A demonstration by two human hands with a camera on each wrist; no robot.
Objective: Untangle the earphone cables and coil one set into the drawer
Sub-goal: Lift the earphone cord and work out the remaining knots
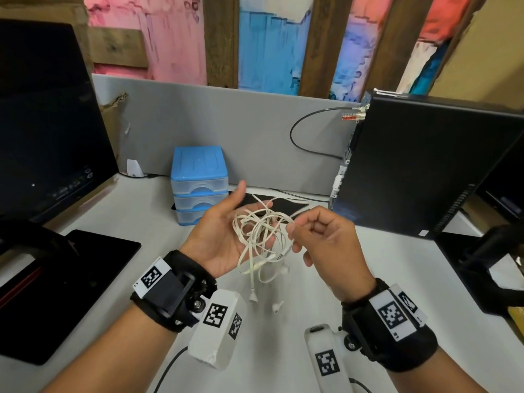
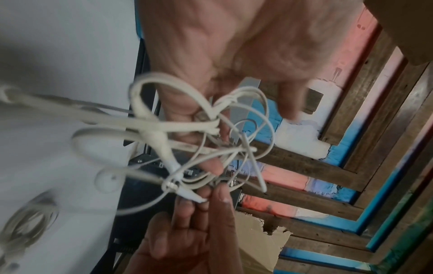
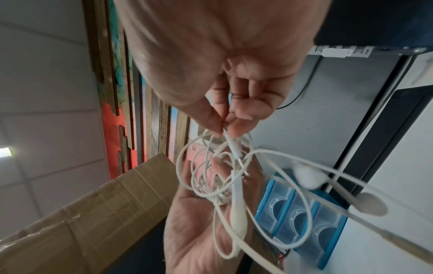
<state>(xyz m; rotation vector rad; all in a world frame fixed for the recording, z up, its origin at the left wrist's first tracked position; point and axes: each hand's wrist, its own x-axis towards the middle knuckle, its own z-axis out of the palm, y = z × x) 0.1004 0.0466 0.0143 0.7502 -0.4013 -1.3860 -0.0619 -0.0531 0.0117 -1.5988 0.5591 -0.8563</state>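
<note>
1. The earphone cables (image 1: pixel 262 236) are an off-white knot of thin round cord and flatter cord, loops crossing every which way, held up in the air between both hands above the white desk (image 1: pixel 283 321).
2. Earbuds (image 1: pixel 253 296) and loose ends dangle below the knot, clear of the desk; an inline remote (image 3: pixel 237 213) hangs among the loops in the right wrist view.
3. The left hand (image 1: pixel 224 236) lies palm up, fingers spread and relaxed, with the tangle resting across the palm and fingers.
4. The right hand (image 1: pixel 320 236) has its fingers curled, thumb and forefinger pinching a strand at the knot's right edge.
5. The blue drawer unit (image 1: pixel 198 182), three clear drawers stacked and all pushed in, stands just behind the hands against the grey partition (image 1: pixel 241 123).
6. No brand or readable writing shows on the cables or drawers; the wrist bands carry only black-and-white square markers (image 1: pixel 151 277).
</note>
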